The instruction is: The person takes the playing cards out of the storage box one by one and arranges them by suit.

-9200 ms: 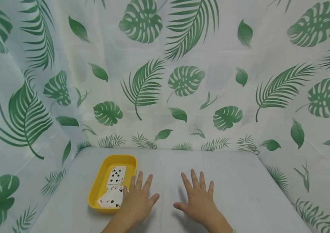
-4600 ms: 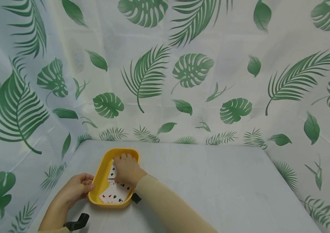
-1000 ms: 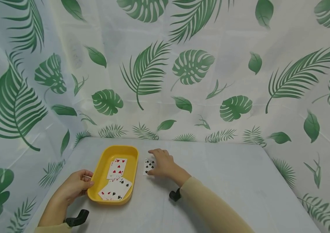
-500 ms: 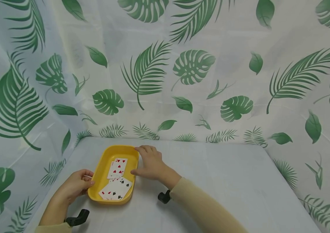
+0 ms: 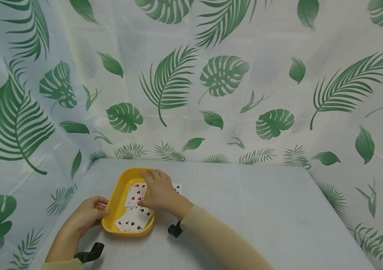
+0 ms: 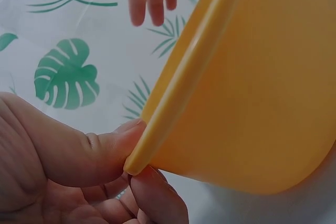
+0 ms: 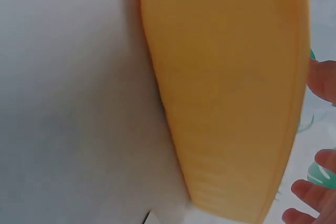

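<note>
My left hand [image 5: 86, 215] holds the yellow tray [image 5: 116, 204] by its left side. In the left wrist view the thumb and a finger pinch the tray's rim [image 6: 181, 90]. Over the tray's right side hovers my right hand [image 5: 159, 190], fingers apart and pointing left, with nothing between them. Its fingertips [image 7: 304, 190] show beyond the rim in the right wrist view. Inside the tray lie a hearts playing card [image 5: 136, 192] towards the back and several fanned cards [image 5: 132, 221] at the front. A spades card [image 5: 177, 187] lies on the table, partly hidden behind my right hand.
The white table [image 5: 245, 210] stretches right of the tray. Leaf-printed sheeting [image 5: 177, 86] encloses it at the back and both sides. A black strap mount [image 5: 91, 253] sits at the left wrist, another mount [image 5: 175, 229] at the right.
From resting spread above the table, my left hand has taken the tray's rim. My right hand reached into the tray, set a spades card on the table to the right, then moved back left.
</note>
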The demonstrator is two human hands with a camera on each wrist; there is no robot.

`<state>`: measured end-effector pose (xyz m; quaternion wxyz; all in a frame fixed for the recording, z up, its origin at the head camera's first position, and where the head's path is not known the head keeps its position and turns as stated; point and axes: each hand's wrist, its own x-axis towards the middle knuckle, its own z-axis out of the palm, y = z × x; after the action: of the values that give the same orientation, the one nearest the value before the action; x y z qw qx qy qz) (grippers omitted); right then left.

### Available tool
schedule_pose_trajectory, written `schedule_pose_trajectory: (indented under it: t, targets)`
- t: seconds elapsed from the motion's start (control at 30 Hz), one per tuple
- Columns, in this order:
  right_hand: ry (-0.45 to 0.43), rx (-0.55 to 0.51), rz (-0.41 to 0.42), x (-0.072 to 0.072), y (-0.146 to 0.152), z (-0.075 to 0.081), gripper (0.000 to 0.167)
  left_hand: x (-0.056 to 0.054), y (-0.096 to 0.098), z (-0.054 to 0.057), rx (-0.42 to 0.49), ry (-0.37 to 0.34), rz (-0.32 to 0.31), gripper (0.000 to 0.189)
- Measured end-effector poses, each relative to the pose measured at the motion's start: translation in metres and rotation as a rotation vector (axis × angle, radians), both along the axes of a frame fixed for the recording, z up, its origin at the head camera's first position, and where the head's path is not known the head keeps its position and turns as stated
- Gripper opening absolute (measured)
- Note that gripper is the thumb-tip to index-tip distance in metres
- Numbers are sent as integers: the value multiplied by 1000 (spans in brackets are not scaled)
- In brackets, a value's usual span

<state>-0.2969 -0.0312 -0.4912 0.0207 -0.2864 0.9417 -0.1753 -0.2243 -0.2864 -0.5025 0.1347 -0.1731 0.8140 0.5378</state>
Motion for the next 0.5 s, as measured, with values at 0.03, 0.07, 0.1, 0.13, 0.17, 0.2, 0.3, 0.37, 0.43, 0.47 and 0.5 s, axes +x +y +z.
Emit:
schedule_pose_trajectory:
  t: [0.03,0.07,0.1,0.13,0.17,0.2,0.3,0.37,0.43,0.47,0.5]
  targets:
    - [3,2,5,0,-3,0,99,0,0,0,2,0,-1,41]
    - [7,5,12,0,-5,0,99,0,0,0,4,-1,-1,41]
    - [10,8,18,-1,-8,-1,99,0,0,0,7,0,-5,42]
    - [14,17,25,-1,-11,-1,99,0,-1,0,9,0,-4,42]
    - [20,27,29,-2,-14,-2,99,1,-1,0,13,3,-10,42]
    - [23,36,34,-3,-16,-2,99,1,-1,0,17,2,-10,42]
    - [32,58,46,-5,-23,-5,99,1,-1,1,23,2,-13,42]
    - [40,73,51,-6,-27,-7,98,1,-1,1,24,-1,-10,42]
    - [44,86,51,-7,-31,-8,97,0,-1,2,23,-5,-5,42]
    - [45,94,48,-7,-32,-9,97,0,-1,2,24,-8,-5,42]
    - [50,106,43,-7,-34,-10,97,0,-1,1,24,-8,-8,43]
